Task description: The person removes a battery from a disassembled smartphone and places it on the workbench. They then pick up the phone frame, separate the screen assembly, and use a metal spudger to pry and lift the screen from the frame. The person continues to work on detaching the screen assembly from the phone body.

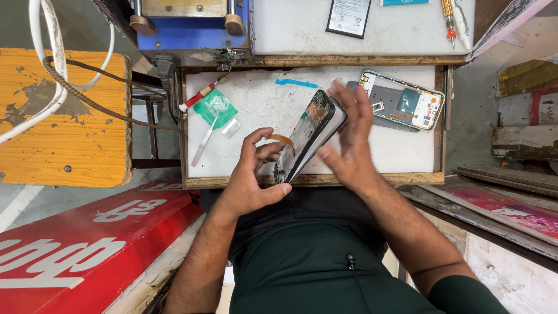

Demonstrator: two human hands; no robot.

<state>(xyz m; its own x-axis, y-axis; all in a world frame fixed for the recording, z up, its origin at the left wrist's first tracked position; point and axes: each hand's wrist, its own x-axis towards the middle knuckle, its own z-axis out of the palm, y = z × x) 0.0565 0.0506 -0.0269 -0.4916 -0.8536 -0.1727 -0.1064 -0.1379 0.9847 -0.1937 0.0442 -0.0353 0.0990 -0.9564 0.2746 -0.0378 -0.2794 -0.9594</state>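
Note:
A dismantled phone (308, 135) with its circuit board and an orange ribbon cable exposed is held on edge, tilted, above the white work board (256, 110). My left hand (251, 177) grips its lower end from the left, fingers curled by the ribbon cable. My right hand (349, 142) supports the phone's back from the right, fingers spread upward along it.
An opened phone frame (402, 102) lies on the board's right. Tweezers (203, 141), a green packet (215, 107), a red-handled screwdriver (200, 94) and a blue strip (296, 83) lie at left. A battery (348, 16) and a second screwdriver (447, 16) rest on the upper shelf.

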